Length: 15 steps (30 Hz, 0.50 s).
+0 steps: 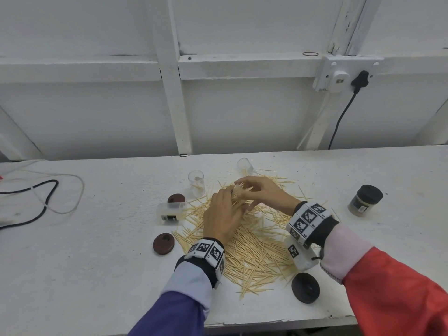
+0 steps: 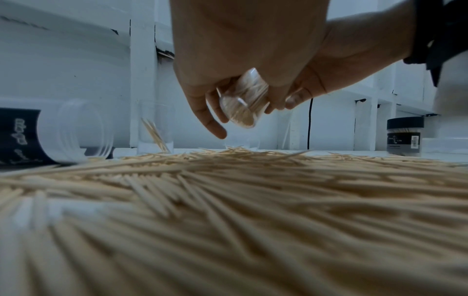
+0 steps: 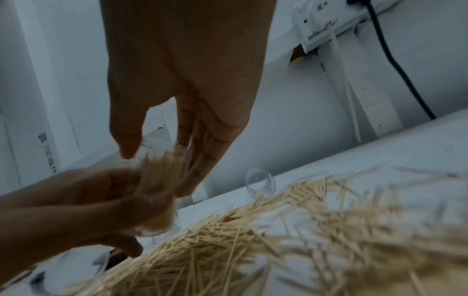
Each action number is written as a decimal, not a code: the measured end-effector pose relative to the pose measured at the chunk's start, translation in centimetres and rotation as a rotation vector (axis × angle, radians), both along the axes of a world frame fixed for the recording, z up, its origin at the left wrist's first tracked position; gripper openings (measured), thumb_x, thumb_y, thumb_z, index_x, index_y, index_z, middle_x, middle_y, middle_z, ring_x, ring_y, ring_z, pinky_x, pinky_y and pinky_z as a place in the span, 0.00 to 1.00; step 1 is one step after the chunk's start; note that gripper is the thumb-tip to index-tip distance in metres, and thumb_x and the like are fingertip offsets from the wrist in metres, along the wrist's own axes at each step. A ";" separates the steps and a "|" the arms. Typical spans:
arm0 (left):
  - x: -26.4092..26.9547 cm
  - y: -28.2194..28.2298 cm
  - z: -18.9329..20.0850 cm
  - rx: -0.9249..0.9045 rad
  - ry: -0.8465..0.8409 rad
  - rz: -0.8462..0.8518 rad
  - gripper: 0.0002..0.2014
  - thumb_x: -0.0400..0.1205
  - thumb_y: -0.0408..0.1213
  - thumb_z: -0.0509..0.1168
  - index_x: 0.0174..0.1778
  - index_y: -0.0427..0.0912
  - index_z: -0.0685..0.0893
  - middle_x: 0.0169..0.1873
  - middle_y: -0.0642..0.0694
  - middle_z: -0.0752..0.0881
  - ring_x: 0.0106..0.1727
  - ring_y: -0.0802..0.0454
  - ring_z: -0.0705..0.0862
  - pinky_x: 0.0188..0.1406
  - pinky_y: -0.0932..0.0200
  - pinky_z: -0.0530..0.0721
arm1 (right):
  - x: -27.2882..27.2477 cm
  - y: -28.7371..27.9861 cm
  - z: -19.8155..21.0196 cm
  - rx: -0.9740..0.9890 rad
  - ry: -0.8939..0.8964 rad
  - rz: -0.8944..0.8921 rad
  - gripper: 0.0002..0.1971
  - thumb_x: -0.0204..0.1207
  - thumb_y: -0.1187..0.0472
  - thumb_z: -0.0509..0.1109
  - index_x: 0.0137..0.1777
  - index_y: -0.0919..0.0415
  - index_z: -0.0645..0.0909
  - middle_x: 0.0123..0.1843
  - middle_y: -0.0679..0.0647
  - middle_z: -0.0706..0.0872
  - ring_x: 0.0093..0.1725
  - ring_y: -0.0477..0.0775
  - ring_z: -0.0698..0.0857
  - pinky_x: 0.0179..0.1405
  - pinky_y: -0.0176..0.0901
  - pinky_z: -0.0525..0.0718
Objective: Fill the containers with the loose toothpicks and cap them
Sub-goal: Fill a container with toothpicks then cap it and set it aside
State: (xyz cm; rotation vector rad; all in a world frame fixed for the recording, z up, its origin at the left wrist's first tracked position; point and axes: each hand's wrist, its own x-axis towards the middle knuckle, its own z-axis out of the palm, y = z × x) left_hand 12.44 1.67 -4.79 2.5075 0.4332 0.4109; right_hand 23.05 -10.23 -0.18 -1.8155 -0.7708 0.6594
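Counts on the white worktable [image 1: 97, 275]

Two hands were in view, the left hand [image 1: 221, 220] and the right hand [image 1: 263, 194]. Five clear containers showed: one upright [image 1: 196, 183], one at the far edge of the heap [image 1: 245, 166], one lying on its side [image 1: 169, 212], one held between the hands [image 2: 243, 100], and one capped jar [image 1: 366, 200] off to the right. Three dark loose caps [image 1: 163, 243] lay about. The loose toothpicks [image 1: 254, 258] were too many to count.
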 end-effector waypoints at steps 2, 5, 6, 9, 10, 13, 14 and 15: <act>0.0 0.1 -0.2 0.019 0.000 -0.007 0.34 0.83 0.56 0.63 0.82 0.46 0.61 0.75 0.49 0.71 0.74 0.53 0.69 0.57 0.53 0.79 | 0.6 -0.2 0.1 -0.042 -0.201 -0.079 0.21 0.71 0.57 0.81 0.63 0.59 0.84 0.53 0.53 0.88 0.46 0.46 0.89 0.42 0.41 0.89; 0.0 0.3 -0.5 0.058 0.003 0.006 0.40 0.81 0.59 0.64 0.84 0.44 0.56 0.80 0.47 0.65 0.79 0.52 0.63 0.66 0.54 0.76 | 1.1 -0.6 0.1 -0.114 -0.422 -0.112 0.24 0.65 0.59 0.84 0.62 0.56 0.85 0.54 0.48 0.88 0.50 0.45 0.87 0.47 0.31 0.85; 0.0 0.3 -0.6 0.069 0.001 0.005 0.40 0.81 0.58 0.65 0.84 0.44 0.56 0.80 0.47 0.65 0.80 0.52 0.62 0.66 0.55 0.76 | 1.2 -0.7 0.1 -0.104 -0.386 -0.089 0.25 0.63 0.61 0.85 0.61 0.57 0.85 0.54 0.48 0.88 0.51 0.44 0.87 0.47 0.31 0.85; -0.1 0.3 -0.6 0.097 -0.008 -0.007 0.39 0.81 0.57 0.66 0.83 0.45 0.57 0.79 0.49 0.66 0.79 0.53 0.63 0.64 0.56 0.77 | 1.5 -1.0 -0.4 -0.098 -0.363 -0.089 0.26 0.60 0.64 0.86 0.60 0.57 0.86 0.55 0.48 0.88 0.53 0.43 0.87 0.46 0.27 0.84; -0.1 0.3 -0.7 0.105 -0.007 -0.009 0.39 0.81 0.58 0.65 0.83 0.45 0.57 0.79 0.49 0.66 0.79 0.53 0.63 0.64 0.57 0.77 | 1.6 -1.1 -0.6 -0.091 -0.356 -0.093 0.26 0.60 0.65 0.86 0.59 0.57 0.86 0.54 0.48 0.88 0.54 0.44 0.87 0.47 0.29 0.85; 0.0 0.3 -0.7 0.104 0.009 -0.012 0.38 0.82 0.57 0.65 0.83 0.45 0.58 0.79 0.49 0.66 0.79 0.53 0.63 0.65 0.56 0.77 | 1.5 -1.2 -0.6 -0.082 -0.326 -0.094 0.26 0.58 0.66 0.87 0.57 0.55 0.86 0.54 0.47 0.89 0.55 0.44 0.87 0.50 0.34 0.86; 0.0 0.3 -0.7 0.099 0.012 -0.012 0.37 0.82 0.56 0.65 0.83 0.45 0.58 0.79 0.50 0.66 0.79 0.52 0.63 0.64 0.55 0.78 | 1.4 -1.3 -0.6 -0.073 -0.303 -0.076 0.27 0.57 0.66 0.87 0.57 0.55 0.86 0.54 0.46 0.89 0.56 0.44 0.87 0.50 0.34 0.86; 0.0 0.3 -0.7 0.093 0.009 -0.009 0.36 0.83 0.54 0.65 0.83 0.46 0.59 0.79 0.50 0.67 0.78 0.52 0.65 0.62 0.54 0.79 | 1.2 -1.3 -0.5 -0.053 -0.272 -0.051 0.27 0.57 0.67 0.87 0.57 0.55 0.86 0.54 0.46 0.89 0.56 0.43 0.87 0.51 0.34 0.86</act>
